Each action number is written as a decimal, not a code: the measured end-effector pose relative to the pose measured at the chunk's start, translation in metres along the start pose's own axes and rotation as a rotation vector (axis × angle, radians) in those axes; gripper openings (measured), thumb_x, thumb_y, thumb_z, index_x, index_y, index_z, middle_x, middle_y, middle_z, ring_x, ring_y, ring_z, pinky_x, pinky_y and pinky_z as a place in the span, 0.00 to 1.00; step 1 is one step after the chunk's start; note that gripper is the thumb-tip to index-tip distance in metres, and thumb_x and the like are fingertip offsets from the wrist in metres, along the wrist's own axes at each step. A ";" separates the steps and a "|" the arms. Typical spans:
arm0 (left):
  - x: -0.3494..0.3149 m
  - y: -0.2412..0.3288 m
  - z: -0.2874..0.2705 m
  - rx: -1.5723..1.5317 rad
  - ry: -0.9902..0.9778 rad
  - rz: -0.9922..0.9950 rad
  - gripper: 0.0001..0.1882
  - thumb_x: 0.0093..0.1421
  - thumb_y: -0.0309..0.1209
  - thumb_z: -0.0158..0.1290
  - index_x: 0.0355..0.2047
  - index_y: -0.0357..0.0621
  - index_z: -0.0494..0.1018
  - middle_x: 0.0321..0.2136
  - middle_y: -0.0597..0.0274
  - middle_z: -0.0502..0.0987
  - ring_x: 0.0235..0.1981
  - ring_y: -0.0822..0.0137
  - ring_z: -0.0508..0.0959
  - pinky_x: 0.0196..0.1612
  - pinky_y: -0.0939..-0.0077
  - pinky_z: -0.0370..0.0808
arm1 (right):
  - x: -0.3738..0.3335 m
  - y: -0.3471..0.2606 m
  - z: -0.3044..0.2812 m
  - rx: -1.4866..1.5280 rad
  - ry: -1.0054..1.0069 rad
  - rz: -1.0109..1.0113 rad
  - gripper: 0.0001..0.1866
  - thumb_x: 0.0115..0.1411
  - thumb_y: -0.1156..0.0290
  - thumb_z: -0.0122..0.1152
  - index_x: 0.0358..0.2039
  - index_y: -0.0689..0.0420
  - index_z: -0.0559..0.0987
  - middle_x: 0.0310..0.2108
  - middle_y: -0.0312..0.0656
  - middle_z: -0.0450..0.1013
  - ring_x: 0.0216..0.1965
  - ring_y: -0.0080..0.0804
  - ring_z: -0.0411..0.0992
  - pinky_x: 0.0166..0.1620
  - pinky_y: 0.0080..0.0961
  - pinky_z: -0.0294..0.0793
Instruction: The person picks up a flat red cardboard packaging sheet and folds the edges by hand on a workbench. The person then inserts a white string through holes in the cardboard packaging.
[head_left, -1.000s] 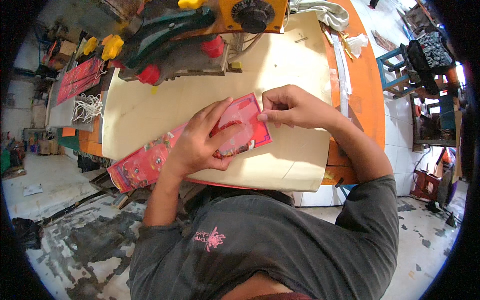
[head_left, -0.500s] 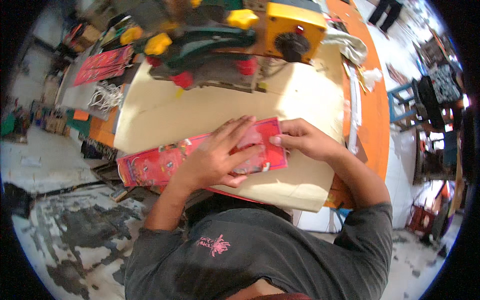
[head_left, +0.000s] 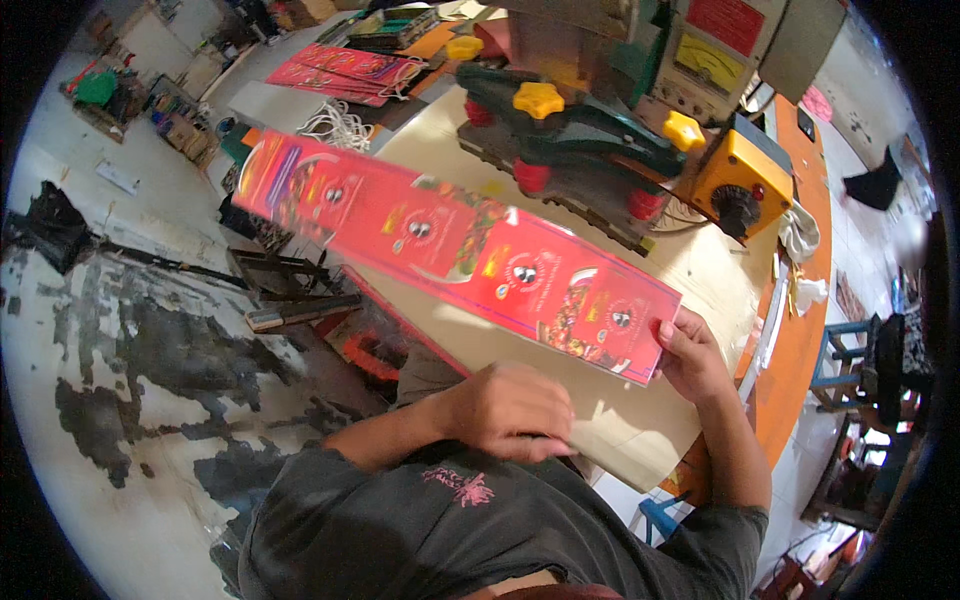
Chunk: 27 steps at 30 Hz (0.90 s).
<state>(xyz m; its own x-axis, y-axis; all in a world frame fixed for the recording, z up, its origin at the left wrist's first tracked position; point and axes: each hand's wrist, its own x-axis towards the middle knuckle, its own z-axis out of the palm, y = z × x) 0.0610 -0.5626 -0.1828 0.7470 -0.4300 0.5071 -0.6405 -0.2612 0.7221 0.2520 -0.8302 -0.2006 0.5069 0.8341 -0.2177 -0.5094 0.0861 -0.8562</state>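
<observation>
1. The red printed strip point(head_left: 450, 255) is long and flat, slanting from the upper left of the frame to just right of centre, its pictured face toward the camera.
2. The right hand point(head_left: 693, 360), right of centre, grips the strip's lower right end narrowly, thumb on the printed face, the other fingers mostly hidden.
3. The left hand point(head_left: 515, 410), lower centre, is loosely curled and apart from the strip, near the dark shirt point(head_left: 400, 530); whether anything lies within its fingers cannot be told.
4. Strip edges: the long upper edge runs roughly alongside the machine point(head_left: 590, 130), a narrow band of cream sheet point(head_left: 635, 430) showing between them. The upper left end reaches past the sheet's left edge, across the view of the floor point(head_left: 150, 330).
5. Room about the hands: cream sheet shows between the strip's lower edge and the left hand, and again above the right hand, as far as a long pale bar point(head_left: 768, 335) on the orange table point(head_left: 800, 350).
6. Upper right: a yellow control box point(head_left: 750, 170) with a black dial flanks the machine.
7. Upper left: white cords point(head_left: 337, 127) lie just beyond the strip's end, with red printed pieces point(head_left: 350, 68) above.
</observation>
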 end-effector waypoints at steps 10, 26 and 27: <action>-0.051 -0.050 0.007 -0.524 1.109 -0.357 0.22 0.74 0.47 0.58 0.56 0.42 0.71 0.44 0.63 0.78 0.47 0.68 0.81 0.49 0.68 0.80 | -0.004 -0.001 0.002 -0.113 0.021 -0.006 0.18 0.72 0.59 0.67 0.54 0.58 0.83 0.39 0.33 0.82 0.37 0.22 0.79 0.39 0.25 0.80; -0.097 -0.032 -0.108 0.239 1.300 -0.168 0.42 0.67 0.56 0.62 0.70 0.38 0.69 0.66 0.41 0.70 0.65 0.48 0.74 0.69 0.42 0.69 | 0.004 -0.001 0.003 -0.387 -0.362 -0.015 0.18 0.75 0.59 0.65 0.53 0.61 0.83 0.43 0.38 0.86 0.36 0.21 0.82 0.34 0.19 0.75; -0.110 -0.048 -0.122 0.456 1.219 -0.169 0.43 0.67 0.60 0.60 0.68 0.36 0.71 0.62 0.39 0.74 0.60 0.49 0.77 0.66 0.45 0.72 | -0.001 0.003 0.002 -0.388 -0.335 -0.022 0.17 0.75 0.60 0.64 0.53 0.61 0.83 0.43 0.38 0.86 0.36 0.21 0.82 0.34 0.19 0.75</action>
<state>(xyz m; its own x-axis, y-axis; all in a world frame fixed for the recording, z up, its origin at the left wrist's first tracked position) 0.0316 -0.3977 -0.2159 0.3496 0.6257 0.6973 -0.3468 -0.6049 0.7168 0.2485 -0.8291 -0.2021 0.2317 0.9686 -0.0906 -0.1731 -0.0506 -0.9836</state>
